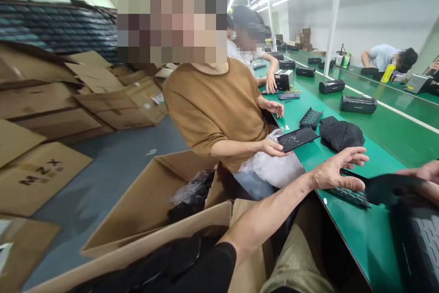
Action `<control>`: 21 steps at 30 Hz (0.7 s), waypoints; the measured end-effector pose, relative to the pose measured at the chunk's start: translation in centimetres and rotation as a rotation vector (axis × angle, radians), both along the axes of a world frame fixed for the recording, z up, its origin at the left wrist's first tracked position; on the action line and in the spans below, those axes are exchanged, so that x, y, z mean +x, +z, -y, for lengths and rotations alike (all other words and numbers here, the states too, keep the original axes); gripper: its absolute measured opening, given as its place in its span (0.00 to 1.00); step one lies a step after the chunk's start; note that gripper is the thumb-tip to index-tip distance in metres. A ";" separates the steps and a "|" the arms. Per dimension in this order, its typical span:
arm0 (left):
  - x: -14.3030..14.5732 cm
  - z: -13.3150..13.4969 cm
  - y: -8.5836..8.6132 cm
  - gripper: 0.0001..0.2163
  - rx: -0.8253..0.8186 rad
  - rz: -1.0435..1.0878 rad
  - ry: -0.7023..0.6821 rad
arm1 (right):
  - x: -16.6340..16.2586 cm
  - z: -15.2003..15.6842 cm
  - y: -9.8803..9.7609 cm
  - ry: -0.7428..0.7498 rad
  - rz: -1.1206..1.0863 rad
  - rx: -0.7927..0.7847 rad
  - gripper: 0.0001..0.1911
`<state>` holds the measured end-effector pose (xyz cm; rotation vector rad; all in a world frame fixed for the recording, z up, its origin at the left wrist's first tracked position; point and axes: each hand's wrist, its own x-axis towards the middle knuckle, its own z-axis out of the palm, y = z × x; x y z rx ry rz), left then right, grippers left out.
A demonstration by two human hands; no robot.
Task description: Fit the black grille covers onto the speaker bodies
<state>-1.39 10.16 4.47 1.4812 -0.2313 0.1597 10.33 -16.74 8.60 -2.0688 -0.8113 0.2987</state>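
My left hand (pixel 338 169) reaches out over the green table (pixel 363 233) with its fingers spread. Its thumb lies on a black perforated grille (pixel 353 196) flat on the table. My right hand (pixel 427 176) shows only partly at the right edge and grips a blurred black cover piece (pixel 391 189) just right of my left hand. A ribbed black housing (pixel 420 247) lies at the lower right corner beneath it.
A co-worker in a brown shirt sits to my left, holding a flat black panel (pixel 297 138). Black fabric (pixel 341 134) and another grille (pixel 310 118) lie beyond. Black speakers (pixel 358 104) stand along the belt. An open cardboard box (pixel 154 201) sits at my left; flattened cartons (pixel 41 101) cover the floor.
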 end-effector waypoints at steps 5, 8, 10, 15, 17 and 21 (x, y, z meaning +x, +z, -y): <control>1.3 -3.6 -2.6 0.28 0.024 -0.183 0.128 | 0.8 -7.1 -0.9 -0.020 -0.481 0.176 0.23; 1.7 -5.0 -3.9 0.13 0.370 -0.173 0.261 | 2.5 -8.4 -3.7 0.021 -0.387 -0.207 0.15; 1.9 -4.9 -4.3 0.07 0.671 -0.199 0.317 | 3.4 -8.6 -5.4 0.078 -0.215 -0.533 0.09; 1.8 -3.8 -4.7 0.09 1.152 -0.232 0.315 | 4.8 -8.5 -7.3 0.119 0.040 -0.850 0.07; 1.6 -3.9 -4.7 0.12 1.213 -0.227 0.333 | 5.4 -8.1 -7.5 0.125 0.117 -0.908 0.09; 1.1 -4.8 -4.8 0.22 1.241 -0.293 0.348 | 7.2 -7.8 -8.6 0.214 0.320 -0.819 0.16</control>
